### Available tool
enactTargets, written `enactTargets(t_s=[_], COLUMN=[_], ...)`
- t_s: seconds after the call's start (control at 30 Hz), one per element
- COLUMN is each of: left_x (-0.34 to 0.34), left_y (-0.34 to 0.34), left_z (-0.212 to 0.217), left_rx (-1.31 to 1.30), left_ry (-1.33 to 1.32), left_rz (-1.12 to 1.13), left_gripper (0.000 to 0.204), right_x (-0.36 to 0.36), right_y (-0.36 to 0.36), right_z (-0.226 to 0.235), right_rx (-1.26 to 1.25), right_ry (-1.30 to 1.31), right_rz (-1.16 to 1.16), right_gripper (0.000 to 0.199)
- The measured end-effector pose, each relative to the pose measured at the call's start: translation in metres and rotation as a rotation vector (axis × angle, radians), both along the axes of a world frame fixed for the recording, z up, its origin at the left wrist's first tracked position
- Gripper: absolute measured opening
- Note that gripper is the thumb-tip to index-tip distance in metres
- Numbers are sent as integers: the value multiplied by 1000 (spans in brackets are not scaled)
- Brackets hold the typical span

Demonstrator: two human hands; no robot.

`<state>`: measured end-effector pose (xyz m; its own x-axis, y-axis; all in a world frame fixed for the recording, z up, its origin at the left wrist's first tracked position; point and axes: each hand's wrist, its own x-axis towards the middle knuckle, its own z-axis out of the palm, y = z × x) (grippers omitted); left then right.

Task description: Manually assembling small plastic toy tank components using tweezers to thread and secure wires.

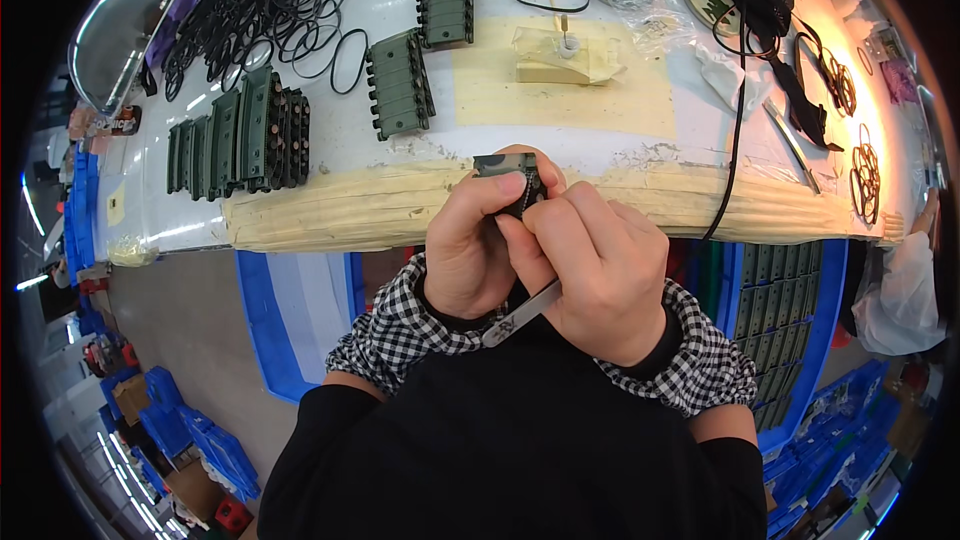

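Just off the padded table edge, my left hand (470, 240) is closed round a small dark green part (527, 168) with a camouflage-like face, the thumb pressing on its front. My right hand (597, 270) meets it from the right, fingers pinched at the part's side. Out of the bottom of my right fist sticks the flat end of a thin metal hand tool (521, 315); its working tip is hidden by my fingers. Beyond my hands lie strips of joined dark green parts (402, 83), with another strip (446, 4) farther back and a larger stack (242, 135) to the left.
A tangle of black rubber bands (260, 0) covers the table's back left. A tape-covered block (560, 55) with a small cup stands mid-table. At right are a black cord (738, 140) and a slim metal tool (790, 145). Blue trays (262, 325) flank my lap; the right tray (830, 340) holds rows of green parts.
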<state>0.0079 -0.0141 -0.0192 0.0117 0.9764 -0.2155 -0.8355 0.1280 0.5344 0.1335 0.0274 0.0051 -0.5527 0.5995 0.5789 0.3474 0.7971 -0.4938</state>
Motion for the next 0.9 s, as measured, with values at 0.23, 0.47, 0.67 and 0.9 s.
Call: enactTargets(t_s=[0.23,0.47,0.67,0.9], left_x=[0,-1,-1,3], left_y=[-1,-1,2,6], left_z=[4,-5,-9,-3], left_rx=[-3,62,123,156], left_ry=[10,49,-115,-236], left_rz=[4,12,25,93], left_gripper=[25,25,27,30], right_x=[-1,0,5,5], right_y=[0,-2,1,4], right_z=[-2,-1,-3,-6], right_rx=[24,12,-113,-161], right_ry=[18,13,193,290], right_rz=[5,60,127,-43], right_gripper=[18,18,19,23])
